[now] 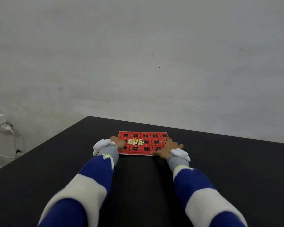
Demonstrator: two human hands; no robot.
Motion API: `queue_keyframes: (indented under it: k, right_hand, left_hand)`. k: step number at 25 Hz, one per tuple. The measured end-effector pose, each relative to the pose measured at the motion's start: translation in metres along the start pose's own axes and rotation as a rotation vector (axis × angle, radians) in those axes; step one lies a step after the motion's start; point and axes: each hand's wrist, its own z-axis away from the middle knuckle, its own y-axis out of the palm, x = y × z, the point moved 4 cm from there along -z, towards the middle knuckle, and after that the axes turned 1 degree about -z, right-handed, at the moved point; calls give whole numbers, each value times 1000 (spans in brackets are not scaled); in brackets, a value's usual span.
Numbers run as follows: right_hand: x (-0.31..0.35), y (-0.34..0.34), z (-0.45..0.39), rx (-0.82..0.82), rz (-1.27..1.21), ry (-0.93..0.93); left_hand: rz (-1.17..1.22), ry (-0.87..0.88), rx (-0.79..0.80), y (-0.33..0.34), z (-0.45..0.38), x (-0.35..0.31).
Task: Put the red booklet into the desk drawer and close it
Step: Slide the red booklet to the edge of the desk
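The red booklet, patterned with black squares and a crest, lies flat on the black desk near its far edge. My left hand rests on the booklet's left edge, fingers laid over the cover. My right hand lies on its right near corner, fingers spread across cover and desk. Whether either hand grips the booklet or only touches it is unclear. Both arms wear blue and white sleeves with grey wrist bands. No drawer is in view.
A pale wall rises right behind the desk. At the far left, a white socket with a plug and cable hangs on the wall, and the desk's left edge runs diagonally.
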Motion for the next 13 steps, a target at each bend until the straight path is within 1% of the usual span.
queue_keyframes:
  k: [6,8,11,13]
  right_hand:
    - [-5,-8,5,23,-42,50]
    - [-5,-9,6,11,-46,63]
    - [-9,-12,6,38,-58,61]
    - [-11,-14,7,55,-91,62]
  left_hand:
    - [218,-53,55,9,-4,11]
    - [327,-75,104,12,1,11]
    - [381,-84,201,10,8,9]
    - [474,-92,244,11,12,9]
